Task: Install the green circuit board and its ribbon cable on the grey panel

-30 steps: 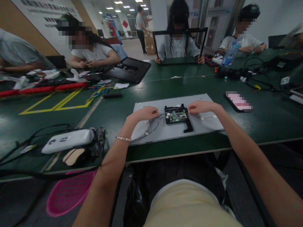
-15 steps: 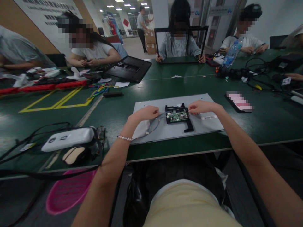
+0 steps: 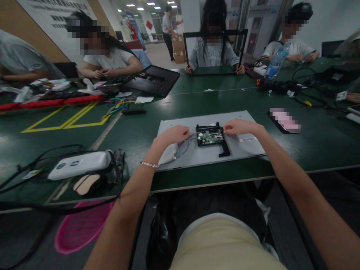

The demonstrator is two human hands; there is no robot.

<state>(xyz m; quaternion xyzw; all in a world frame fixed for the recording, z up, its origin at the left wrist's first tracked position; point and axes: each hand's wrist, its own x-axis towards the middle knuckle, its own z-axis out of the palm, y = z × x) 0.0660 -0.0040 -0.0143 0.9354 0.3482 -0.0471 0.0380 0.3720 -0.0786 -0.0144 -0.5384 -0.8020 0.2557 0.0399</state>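
Observation:
A flat grey metal panel [image 3: 242, 150] lies on the table before me. On it sits a black plastic bracket [image 3: 224, 149] holding a green circuit board [image 3: 208, 138]. Thin grey cables [image 3: 183, 148] run from the board's left side and loop toward my wrist. My left hand [image 3: 176, 134] is closed just left of the board, fingertips by the cables; what they pinch is hidden. At the bracket's right edge, my right hand [image 3: 236, 127] is closed, its fingertips pinched against the bracket's upper right corner.
A phone [image 3: 284, 120] lies to the right. On the left are a white device [image 3: 81, 165], a computer mouse [image 3: 88, 184] and black straps. A pink basket [image 3: 84, 228] is below the table edge. Across the table a person holds a black frame [image 3: 215, 71]; other people sit on both sides.
Both my hands stay almost in place beside the board. The view has shifted very slightly; the panel and bracket look unmoved.

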